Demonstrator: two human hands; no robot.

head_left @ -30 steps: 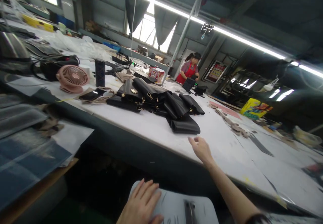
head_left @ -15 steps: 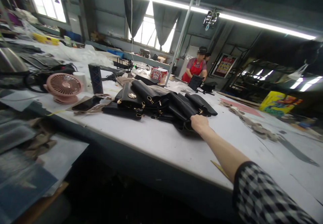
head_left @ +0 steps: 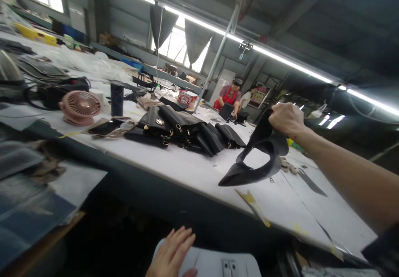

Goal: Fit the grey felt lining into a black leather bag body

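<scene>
My right hand (head_left: 286,121) is closed on the top of a black leather bag piece (head_left: 271,166), holding it up over the near part of the table. The piece hangs limp, with a large oval opening through it and a pointed lower end. My left hand (head_left: 173,252) lies with fingers stretched out on a white rounded machine housing (head_left: 205,260) at the bottom edge, which carries a small metal plate. To the left of the held piece, a pile of black leather bags (head_left: 183,129) with gold zip pulls and a round gold emblem rests on the table.
The white table (head_left: 149,160) has a pink fan (head_left: 81,104), a phone (head_left: 107,126) and a dark cylinder (head_left: 116,99). A yellow-marked strip (head_left: 252,206) lies near the front edge. Beyond the pole (head_left: 215,60), a person in a red apron (head_left: 230,96) handles black pieces.
My right hand has lifted the black leather piece off the right end of the pile, up and to the right. My left hand has come into view on the white housing.
</scene>
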